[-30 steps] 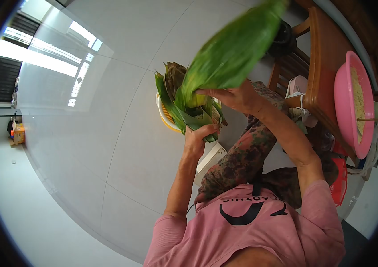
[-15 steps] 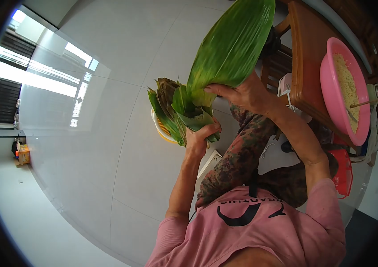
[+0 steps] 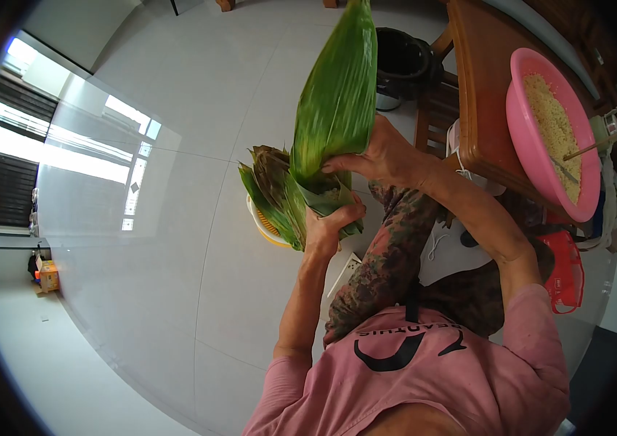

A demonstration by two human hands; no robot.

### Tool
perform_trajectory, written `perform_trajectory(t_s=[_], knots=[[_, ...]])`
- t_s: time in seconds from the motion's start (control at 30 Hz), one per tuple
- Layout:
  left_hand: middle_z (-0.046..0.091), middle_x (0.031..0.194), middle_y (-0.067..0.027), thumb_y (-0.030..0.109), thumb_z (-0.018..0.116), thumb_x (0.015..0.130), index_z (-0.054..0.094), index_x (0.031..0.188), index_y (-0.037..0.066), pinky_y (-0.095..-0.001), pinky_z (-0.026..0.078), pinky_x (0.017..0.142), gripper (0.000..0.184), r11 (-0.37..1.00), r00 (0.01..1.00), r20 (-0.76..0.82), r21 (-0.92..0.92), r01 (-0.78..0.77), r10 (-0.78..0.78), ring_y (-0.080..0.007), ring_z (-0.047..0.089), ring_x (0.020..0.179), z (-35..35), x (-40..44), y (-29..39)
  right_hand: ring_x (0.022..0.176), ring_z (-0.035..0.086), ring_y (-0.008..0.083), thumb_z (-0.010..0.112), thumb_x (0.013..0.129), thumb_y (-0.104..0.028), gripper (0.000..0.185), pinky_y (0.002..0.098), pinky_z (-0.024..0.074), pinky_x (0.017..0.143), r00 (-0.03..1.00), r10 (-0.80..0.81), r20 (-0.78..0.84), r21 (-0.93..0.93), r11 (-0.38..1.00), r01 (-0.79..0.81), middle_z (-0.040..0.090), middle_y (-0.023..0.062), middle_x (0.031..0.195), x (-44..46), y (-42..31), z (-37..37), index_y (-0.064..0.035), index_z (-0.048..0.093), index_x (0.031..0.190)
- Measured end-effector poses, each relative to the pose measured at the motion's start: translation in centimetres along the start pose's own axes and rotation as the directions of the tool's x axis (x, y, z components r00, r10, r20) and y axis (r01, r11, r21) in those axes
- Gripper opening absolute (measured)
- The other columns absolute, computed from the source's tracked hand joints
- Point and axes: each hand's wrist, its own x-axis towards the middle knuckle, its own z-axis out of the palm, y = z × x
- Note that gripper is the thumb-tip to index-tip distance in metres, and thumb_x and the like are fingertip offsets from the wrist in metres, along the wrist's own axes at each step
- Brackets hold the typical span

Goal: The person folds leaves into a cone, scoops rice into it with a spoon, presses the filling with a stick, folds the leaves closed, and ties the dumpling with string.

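My left hand (image 3: 334, 224) is closed round the lower part of a folded leaf cone (image 3: 323, 200), whose open top faces up; some filling may show inside, though I cannot make it out. A long broad green bamboo leaf (image 3: 337, 91) stands nearly upright above it, its lower end pinched between the thumb and fingers of my right hand (image 3: 388, 154). The leaf's base meets the cone's rim. Just left of my hands, a bundle of green and brownish leaves (image 3: 273, 185) rests in a white and yellow basket (image 3: 263, 227), partly hiding it.
On the right, a pink basin (image 3: 517, 123) of pale grains (image 3: 551, 120) with a stick-like handle in it stands on a wooden table (image 3: 479, 87). A black bin (image 3: 403, 62) is beyond my right hand. A red bag (image 3: 566, 272) lies below the table.
My right hand has moved left and slightly down. The long leaf has swung from leaning right to nearly upright, its base now at the cone. The view has shifted, showing the black bin.
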Motion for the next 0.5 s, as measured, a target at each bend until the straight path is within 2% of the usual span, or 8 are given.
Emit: perform_trajectory(t_s=[0.07,0.17,0.27,0.37,0.5], knots=[[0.058,0.068,-0.0037,0.012,0.067,0.058,0.059,0.076,0.002,-0.026,0.044,0.059,0.022,1.0,1.0,0.012,0.001,0.004,-0.004,-0.0137,0.055,0.062,0.3,0.2,0.4,0.103,0.051,0.0238,0.071,0.07,-0.011,0.029,0.036,0.0406,0.088,0.998,-0.055,-0.026,-0.064,0.997,0.053,0.056,0.0067,0.109,0.2,-0.2,-0.3,-0.0091,0.063,0.098],[0.058,0.068,-0.0042,0.012,0.067,0.058,0.059,0.076,0.002,-0.0261,0.044,0.059,0.022,1.0,1.0,0.02,0.016,0.001,-0.002,-0.0141,0.055,0.061,0.9,0.3,1.0,0.113,0.042,0.0269,0.07,0.072,-0.011,0.025,0.0394,0.0313,0.097,0.989,-0.135,-0.056,-0.249,0.961,0.117,0.049,0.0069,0.119,0.8,-1.2,-0.8,-0.0104,0.063,0.096],[0.058,0.068,-0.0049,0.011,0.066,0.059,0.059,0.077,0.001,-0.0264,0.044,0.059,0.021,0.999,0.998,0.066,-0.042,0.005,-0.002,-0.0148,0.056,0.062,1.4,0.6,0.7,0.119,0.034,0.0294,0.069,0.073,-0.012,0.032,0.0423,0.0238,0.102,0.994,-0.105,-0.003,-0.208,0.973,0.102,0.043,0.0102,0.124,1.0,-1.5,-1.3,-0.01,0.06,0.103],[0.058,0.069,-0.0056,0.01,0.066,0.06,0.058,0.077,0.0,-0.0266,0.044,0.059,0.021,0.995,0.995,0.096,-0.093,0.033,-0.024,-0.0154,0.056,0.062,1.9,0.8,0.5,0.118,0.036,0.0268,0.07,0.072,-0.01,0.043,0.0404,0.0269,0.101,0.999,0.036,-0.027,-0.179,0.983,-0.04,0.043,0.0131,0.121,0.2,-1.7,-1.3,-0.0074,0.053,0.111],[0.058,0.069,-0.0062,0.01,0.066,0.059,0.058,0.078,0.0,-0.0269,0.045,0.059,0.022,0.991,0.992,0.113,-0.118,0.062,-0.048,-0.0158,0.056,0.062,2.6,0.8,0.0,0.114,0.042,0.0224,0.07,0.072,-0.008,0.05,0.0356,0.0347,0.097,0.949,0.297,0.107,0.032,0.953,-0.302,0.044,0.0134,0.118,0.2,-1.9,-2.4,-0.0042,0.046,0.116]])
